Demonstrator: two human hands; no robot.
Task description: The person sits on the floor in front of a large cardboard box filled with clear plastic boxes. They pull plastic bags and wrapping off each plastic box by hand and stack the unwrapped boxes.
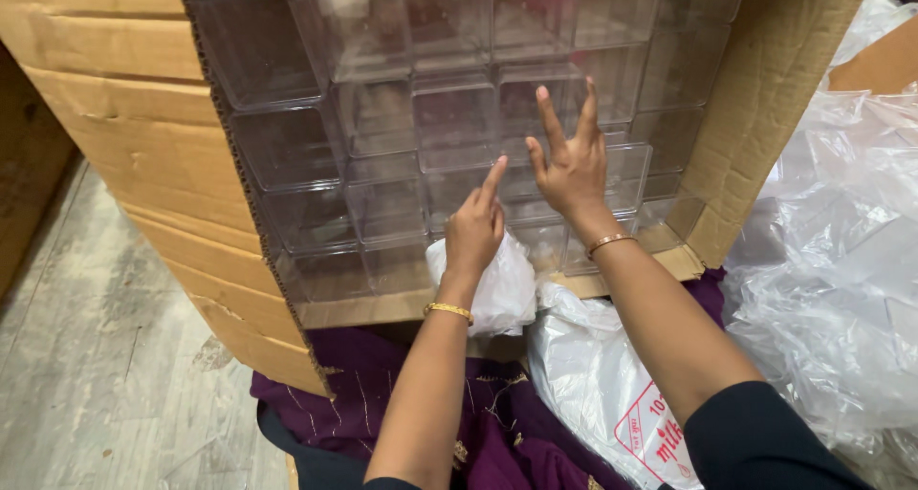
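Left hand (473, 227): index finger extended, remaining fingers curled, grip empty. Right hand (571, 170): fingers spread wide, grip empty, fingertips at the stacked clear plastic boxes (449, 117). These fill the large brown cardboard carton (143, 146) directly ahead; right hand nearer. White plastic bag (497, 289) below.

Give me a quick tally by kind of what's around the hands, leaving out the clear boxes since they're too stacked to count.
Hands: 2, the left hand and the right hand, both against the clear plastic boxes
Gold bangles: 2, left wrist bangle and right wrist bangle
Cardboard carton: 1
Purple cloth: 1
Total: 6
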